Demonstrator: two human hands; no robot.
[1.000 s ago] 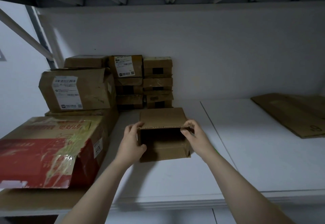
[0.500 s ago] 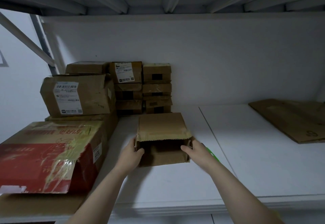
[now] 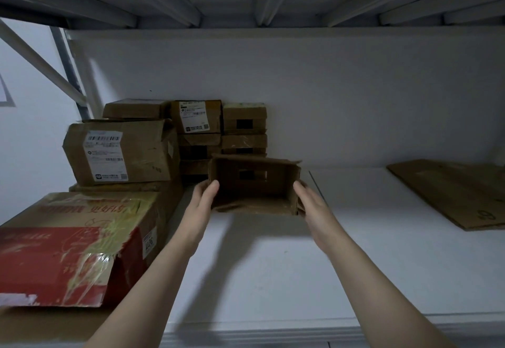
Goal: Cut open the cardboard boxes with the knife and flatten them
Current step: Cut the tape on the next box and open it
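Where the open box (image 3: 273,193) is held — stacked boxes (image 3: 244,118) behind.

Brown open box (image 3: 254,207), white shelf (image 3: 273,265), red carton (image 3: 49,260) with yellowed tape (image 3: 123,212), white barcoded label (image 3: 105,156), seemingly grey-white wall (image 3: 328,102)

Dim bay in white metal racking (image 3: 70,74).
Floored with white shelf boards (image 3: 382,265), backed by plain wall (image 3: 355,102), roofed by a ribbed upper shelf (image 3: 246,0), braced at left by a diagonal strut (image 3: 41,61).
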